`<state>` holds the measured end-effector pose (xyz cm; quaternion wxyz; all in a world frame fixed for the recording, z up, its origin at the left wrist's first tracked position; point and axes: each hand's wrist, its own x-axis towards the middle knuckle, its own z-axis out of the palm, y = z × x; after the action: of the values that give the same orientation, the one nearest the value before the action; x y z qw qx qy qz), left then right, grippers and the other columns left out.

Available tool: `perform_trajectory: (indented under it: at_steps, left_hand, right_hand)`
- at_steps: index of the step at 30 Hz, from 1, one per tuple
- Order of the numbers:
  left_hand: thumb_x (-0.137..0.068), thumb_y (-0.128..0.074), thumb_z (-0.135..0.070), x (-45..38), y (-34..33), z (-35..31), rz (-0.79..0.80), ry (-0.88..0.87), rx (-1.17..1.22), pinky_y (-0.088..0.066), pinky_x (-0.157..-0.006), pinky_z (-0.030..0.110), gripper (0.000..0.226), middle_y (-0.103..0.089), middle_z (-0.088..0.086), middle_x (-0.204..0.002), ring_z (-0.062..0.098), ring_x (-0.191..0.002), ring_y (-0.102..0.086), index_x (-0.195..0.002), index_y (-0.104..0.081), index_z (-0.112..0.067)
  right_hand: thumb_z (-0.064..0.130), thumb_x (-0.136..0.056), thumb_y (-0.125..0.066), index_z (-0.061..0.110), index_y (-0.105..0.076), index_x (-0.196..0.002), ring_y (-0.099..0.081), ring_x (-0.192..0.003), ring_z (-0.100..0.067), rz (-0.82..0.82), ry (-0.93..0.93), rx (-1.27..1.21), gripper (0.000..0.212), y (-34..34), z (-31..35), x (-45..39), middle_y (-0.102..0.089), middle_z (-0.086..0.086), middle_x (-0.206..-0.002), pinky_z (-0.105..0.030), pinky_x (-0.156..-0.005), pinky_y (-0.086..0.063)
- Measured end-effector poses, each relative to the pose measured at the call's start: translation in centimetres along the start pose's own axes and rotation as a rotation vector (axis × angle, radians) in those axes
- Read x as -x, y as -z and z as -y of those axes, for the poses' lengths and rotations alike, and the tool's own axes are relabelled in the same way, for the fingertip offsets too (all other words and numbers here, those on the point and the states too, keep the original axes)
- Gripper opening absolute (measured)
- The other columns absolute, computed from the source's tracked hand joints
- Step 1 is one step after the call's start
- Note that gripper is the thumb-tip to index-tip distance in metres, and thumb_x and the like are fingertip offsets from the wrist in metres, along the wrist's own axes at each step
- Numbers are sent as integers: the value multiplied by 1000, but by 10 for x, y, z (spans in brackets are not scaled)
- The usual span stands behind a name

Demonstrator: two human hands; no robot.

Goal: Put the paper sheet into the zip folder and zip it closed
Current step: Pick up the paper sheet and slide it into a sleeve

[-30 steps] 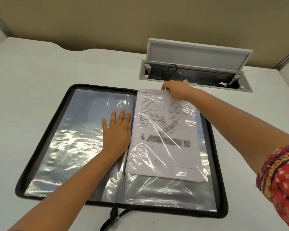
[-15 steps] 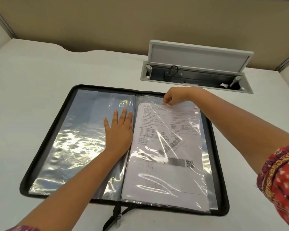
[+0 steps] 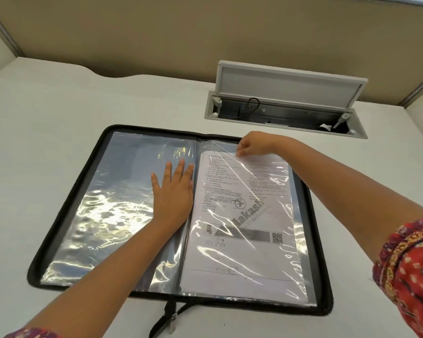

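A black zip folder (image 3: 66,206) lies spread open on the white desk, with clear plastic sleeves on both halves. The printed paper sheet (image 3: 242,242) sits inside the right-hand sleeve, its lower edge near the sleeve's bottom. My left hand (image 3: 172,189) presses flat on the left sleeve beside the spine, fingers straight. My right hand (image 3: 250,145) pinches the top edge of the right sleeve at the sheet's upper end. The zip pull (image 3: 172,319) hangs off the folder's near edge.
An open cable box (image 3: 286,113) with a raised grey lid is set into the desk behind the folder. A beige partition wall runs along the back. White desk surface surrounds the folder on all sides.
The sheet has slid down from sticking out above the sleeve to lying fully inside it. My right hand followed it down to the sleeve's top edge. My left hand stayed put.
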<state>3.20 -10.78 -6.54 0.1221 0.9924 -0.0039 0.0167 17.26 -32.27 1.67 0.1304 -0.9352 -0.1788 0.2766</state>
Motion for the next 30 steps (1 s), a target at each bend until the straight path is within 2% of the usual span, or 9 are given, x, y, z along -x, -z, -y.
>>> perform_trajectory:
  at_steps: [6, 12, 17, 19, 22, 25, 27, 29, 30]
  left_hand:
    - [-84, 8, -44, 1, 0, 1, -24, -9, -8, 1, -112, 56, 70, -15, -1, -156, 26, -144, -4, -145, -19, -25]
    - [-90, 0, -40, 2, 0, 1, -4, -4, -12, 4, -112, 55, 60, -12, -1, -157, 25, -145, -2, -146, -17, -26]
    - [-90, -4, -39, 2, 1, 1, -14, -5, -2, 3, -112, 55, 58, -13, -1, -156, 25, -145, -2, -146, -18, -26]
    - [-90, -4, -38, 2, 1, 1, -16, -11, 0, 4, -112, 55, 58, -13, -1, -156, 25, -145, -2, -146, -18, -26]
    - [-95, -8, -35, 2, 0, 2, -9, -12, -6, 4, -113, 54, 52, -11, -1, -157, 25, -145, 0, -146, -16, -26]
    - [-99, -14, -33, 2, -1, 3, -16, -16, -9, 3, -113, 55, 48, -11, -1, -157, 25, -145, -1, -146, -15, -26]
    - [-99, -18, -33, 2, 0, 2, -19, -15, 7, 2, -113, 55, 47, -11, -1, -157, 25, -145, -1, -146, -16, -26]
    - [-99, -20, -32, 3, 1, 1, -22, -13, 28, 2, -113, 55, 47, -12, -2, -157, 24, -145, -1, -146, -17, -26]
    - [-99, -20, -32, 3, 2, 1, -21, -16, 35, 3, -113, 55, 47, -12, -2, -157, 24, -145, -1, -146, -18, -26]
  right_hand:
    - [30, -80, -68, 26, -62, -83, -52, -93, -16, -139, -113, 66, 8, -3, -3, -3, -62, 9, -91, -48, -98, -38]
    - [26, -79, -70, 28, -60, -74, -55, -90, -15, -107, -118, -41, 12, -4, -5, -5, -63, 11, -86, -47, -100, -40]
    - [27, -81, -67, 26, -56, -83, -53, -92, -16, -109, -107, -30, 11, -4, -6, -3, -63, 5, -97, -42, -97, -40]
    - [30, -82, -65, 29, -56, -89, -50, -93, -16, -222, -132, 34, 12, -6, -7, -3, -57, 9, -92, -45, -96, -32]
    - [19, -86, -59, 26, -56, -106, -48, -92, -17, -442, -207, 44, 22, -5, -10, 0, -53, 5, -93, -45, -98, -29]
    - [11, -87, -57, 23, -57, -107, -53, -85, -18, -633, -252, -147, 24, -1, -21, 16, -56, 2, -88, -41, -89, -39]
    - [10, -87, -56, 17, -57, -107, -53, -73, -16, -701, -252, -294, 22, -5, -27, 31, -55, 2, -78, -32, -74, -47]
    - [11, -88, -53, 13, -57, -110, -50, -66, -12, -737, -242, -380, 23, -16, -27, 51, -54, 3, -74, -23, -60, -41]
    - [12, -88, -53, 12, -57, -112, -53, -71, -12, -719, -242, -405, 24, -25, -28, 61, -58, 2, -82, -23, -63, -41]
